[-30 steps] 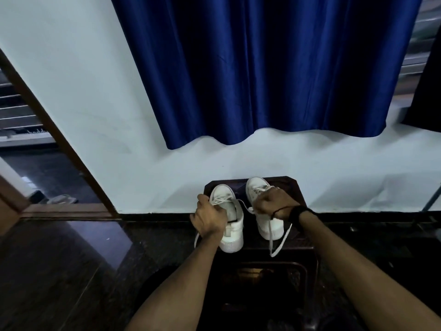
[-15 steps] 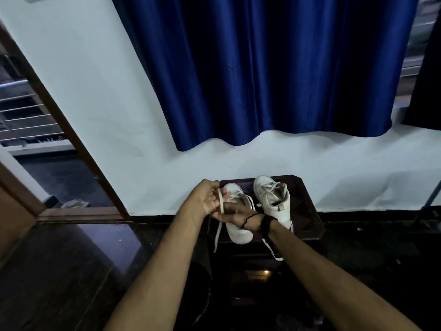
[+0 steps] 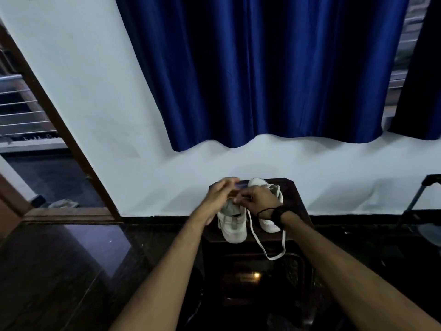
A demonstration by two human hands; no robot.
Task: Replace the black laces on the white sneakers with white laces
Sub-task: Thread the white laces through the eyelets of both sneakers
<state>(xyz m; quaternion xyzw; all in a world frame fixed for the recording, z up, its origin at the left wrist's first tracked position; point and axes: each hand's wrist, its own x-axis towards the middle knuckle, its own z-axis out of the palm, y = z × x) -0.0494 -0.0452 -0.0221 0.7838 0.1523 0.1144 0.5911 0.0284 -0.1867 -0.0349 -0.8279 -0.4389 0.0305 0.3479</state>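
Two white sneakers stand side by side on a small dark wooden stand against the wall. Both of my hands are over the left sneaker, near its tongue. My right hand pinches a white lace there with curled fingers. My left hand is blurred, its fingers stretched out beside the right hand; whether it holds the lace is unclear. A loop of white lace hangs down over the stand's front edge. My right wrist partly covers the right sneaker. No black lace is visible.
A blue curtain hangs on the white wall above the stand. An open doorway with a brown frame lies to the left. A dark metal frame stands at the far right. The floor is dark and glossy.
Both hands have come together over the left sneaker, the left one moving right. The lace that hung at the sneaker's left now loops down between the two shoes.
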